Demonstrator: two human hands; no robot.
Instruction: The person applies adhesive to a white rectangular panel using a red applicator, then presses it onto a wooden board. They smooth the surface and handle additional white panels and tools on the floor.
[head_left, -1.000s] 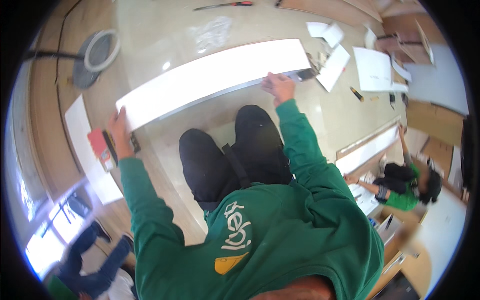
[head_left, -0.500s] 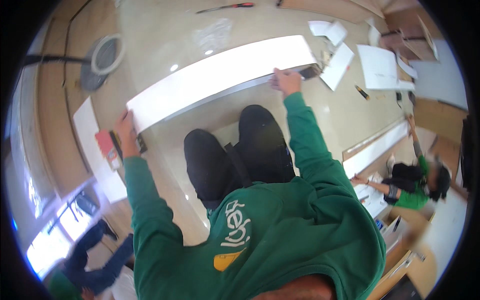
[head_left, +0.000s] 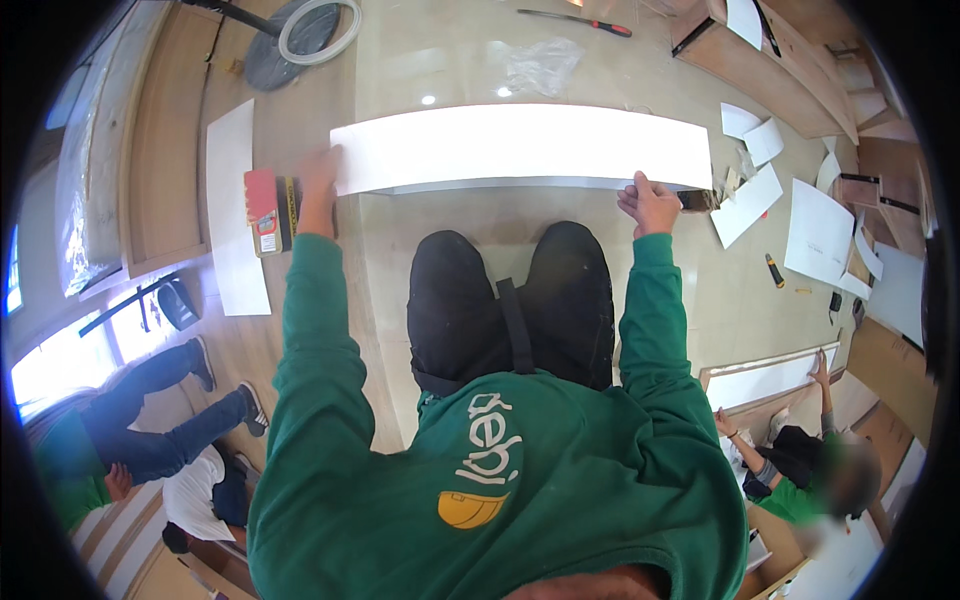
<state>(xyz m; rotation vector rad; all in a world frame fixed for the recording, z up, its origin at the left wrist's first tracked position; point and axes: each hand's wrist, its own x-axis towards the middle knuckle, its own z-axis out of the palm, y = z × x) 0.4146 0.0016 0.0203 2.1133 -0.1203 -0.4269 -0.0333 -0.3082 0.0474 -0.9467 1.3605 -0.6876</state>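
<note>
A long white laminate panel (head_left: 520, 145) lies crosswise beyond my knees, with a thin underside strip showing along its near edge. My left hand (head_left: 320, 180), slightly blurred, grips the panel's left end. At the near edge, close to the right end, the fingers of my right hand (head_left: 652, 205) pinch the panel. A dark block (head_left: 697, 201) shows under the right end. Beside my left wrist sit a red and white box (head_left: 262, 215) and a black and yellow item (head_left: 287, 208).
A screwdriver (head_left: 580, 22) and clear plastic wrap (head_left: 542, 66) lie on the far floor. Right are white offcuts (head_left: 748, 205), a yellow and black cutter (head_left: 775, 270) and wooden cabinets (head_left: 770, 70). A co-worker (head_left: 815, 470) handles another panel (head_left: 765, 383); others are lower left.
My view has swung round, shifting the surroundings. The panel now lies nearly level across the picture, where before its left end sat lower. Both hands still hold it.
</note>
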